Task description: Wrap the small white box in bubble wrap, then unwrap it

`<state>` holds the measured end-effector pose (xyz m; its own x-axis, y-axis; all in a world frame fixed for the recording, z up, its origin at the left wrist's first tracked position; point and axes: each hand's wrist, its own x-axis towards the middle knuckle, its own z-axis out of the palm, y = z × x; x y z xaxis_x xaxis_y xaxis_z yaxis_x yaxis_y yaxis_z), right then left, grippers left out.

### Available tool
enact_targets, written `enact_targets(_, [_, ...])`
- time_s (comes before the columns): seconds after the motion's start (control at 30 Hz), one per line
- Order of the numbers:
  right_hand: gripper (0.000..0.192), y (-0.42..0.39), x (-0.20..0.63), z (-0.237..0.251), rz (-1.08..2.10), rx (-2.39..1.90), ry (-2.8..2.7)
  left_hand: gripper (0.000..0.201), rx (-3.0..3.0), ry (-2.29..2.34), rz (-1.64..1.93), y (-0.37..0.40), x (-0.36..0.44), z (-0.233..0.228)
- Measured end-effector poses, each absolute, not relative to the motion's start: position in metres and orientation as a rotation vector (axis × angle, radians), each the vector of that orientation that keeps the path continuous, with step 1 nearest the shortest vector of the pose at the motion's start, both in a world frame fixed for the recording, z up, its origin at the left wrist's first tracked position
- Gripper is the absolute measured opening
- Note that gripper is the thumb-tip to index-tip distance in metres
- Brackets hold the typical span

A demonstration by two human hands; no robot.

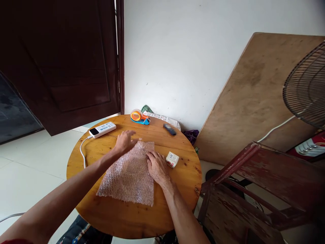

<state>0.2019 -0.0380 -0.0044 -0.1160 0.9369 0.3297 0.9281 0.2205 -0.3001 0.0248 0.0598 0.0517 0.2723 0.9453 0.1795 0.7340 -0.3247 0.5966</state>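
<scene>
A sheet of clear bubble wrap [129, 179] lies spread over the round wooden table [134, 220]. My left hand [125, 140] is over its upper left edge, fingers stretched forward and apart, holding nothing. Whether it touches the sheet I cannot tell. My right hand [157, 166] rests on the right edge of the wrap with its fingers laid out flat. Just right of those fingers sits a small white box [172, 159] with a printed label.
At the table's back stands an orange and blue tape dispenser [140, 117]. A white power bank [103, 129] with a cable lies at the left, a dark blurred object [169, 129] at the back right. A wooden chair [254, 183] and a fan [307, 84] are on the right.
</scene>
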Motion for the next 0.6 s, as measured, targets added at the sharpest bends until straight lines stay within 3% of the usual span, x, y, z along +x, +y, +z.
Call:
enact_targets(0.13, [0.037, -0.038, 0.201, -0.003, 0.009, -1.709, -2.066, 0.047, 2.639, 1.204, 0.505, -0.011, 0.001, 0.031])
enact_targets(0.2, [0.038, -0.038, 0.200, -0.003, 0.007, -1.715, -2.064, 0.041, 2.747, 1.197, 0.350, -0.033, -0.005, 0.021])
enact_targets(0.37, [0.037, -0.036, 0.203, -0.009, -0.014, -1.743, -2.050, 0.053, 2.706, 1.331, 0.352, -0.050, 0.000, 0.014])
enact_targets(0.6, [0.037, -0.036, 0.202, -0.008, -0.141, -1.650, -2.069, 0.074, 2.663, 1.052, 0.287, -0.064, 0.006, 0.007])
